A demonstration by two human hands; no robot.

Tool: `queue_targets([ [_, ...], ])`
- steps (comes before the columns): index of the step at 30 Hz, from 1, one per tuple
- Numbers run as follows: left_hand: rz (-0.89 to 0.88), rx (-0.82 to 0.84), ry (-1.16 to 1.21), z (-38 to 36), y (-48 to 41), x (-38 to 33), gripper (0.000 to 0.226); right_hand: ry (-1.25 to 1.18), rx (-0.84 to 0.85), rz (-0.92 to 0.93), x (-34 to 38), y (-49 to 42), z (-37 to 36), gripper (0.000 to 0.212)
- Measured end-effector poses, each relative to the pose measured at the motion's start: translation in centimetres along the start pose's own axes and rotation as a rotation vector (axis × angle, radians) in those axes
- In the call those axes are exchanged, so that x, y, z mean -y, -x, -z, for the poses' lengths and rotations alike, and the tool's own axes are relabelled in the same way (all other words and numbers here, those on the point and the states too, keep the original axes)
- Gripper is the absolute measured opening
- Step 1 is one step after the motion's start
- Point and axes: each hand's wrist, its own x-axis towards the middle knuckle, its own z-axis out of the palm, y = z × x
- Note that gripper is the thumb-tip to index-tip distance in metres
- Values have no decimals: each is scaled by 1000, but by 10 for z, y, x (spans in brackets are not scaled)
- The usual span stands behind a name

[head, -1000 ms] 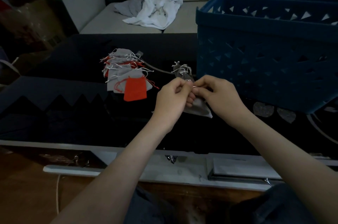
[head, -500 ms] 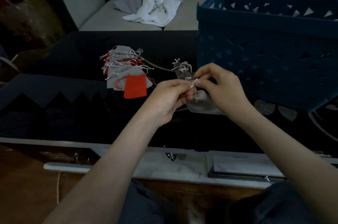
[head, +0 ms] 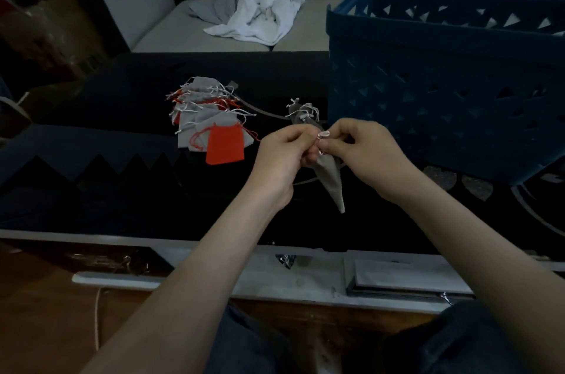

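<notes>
between the fingers (head: 299, 135), seemingly, a pouch (head: 331, 178)

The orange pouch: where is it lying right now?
The orange pouch lies flat on the dark table in the head view, left of the left hand, at the near edge of the grey pouch pile.

Pouch pile (head: 211, 116) left of basket (head: 443, 92), on table (head: 91, 184)

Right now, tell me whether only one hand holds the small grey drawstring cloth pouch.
No: the left hand and the right hand both pinch the top of the small grey drawstring cloth pouch.
</notes>
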Motion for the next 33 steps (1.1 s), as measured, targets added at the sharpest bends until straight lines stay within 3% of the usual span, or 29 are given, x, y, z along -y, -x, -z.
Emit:
queue_targets([
  [3, 11, 53, 54, 4, -1, -5, 21, -103, 19, 3, 1, 1, 2, 10],
  [8, 39, 159, 214, 11, -3, -14, 18, -458, 231, 20, 9, 3, 7, 14],
  [14, -94, 342, 102, 20, -5, -14, 22, -679, 379, -127, 6, 1, 12, 14],
  [20, -263, 366, -187, 28, -3, -17, 17, -563, 391, -169, 3, 2, 14, 25],
  [26, -482, 236, -646, 29, -2, -17, 13, -358, 342, -144, -1, 1, 15, 14],
  [33, -418, 160, -680, 24, -2, -15, 10, -34, 183, -35, -5, -1, 10, 11],
])
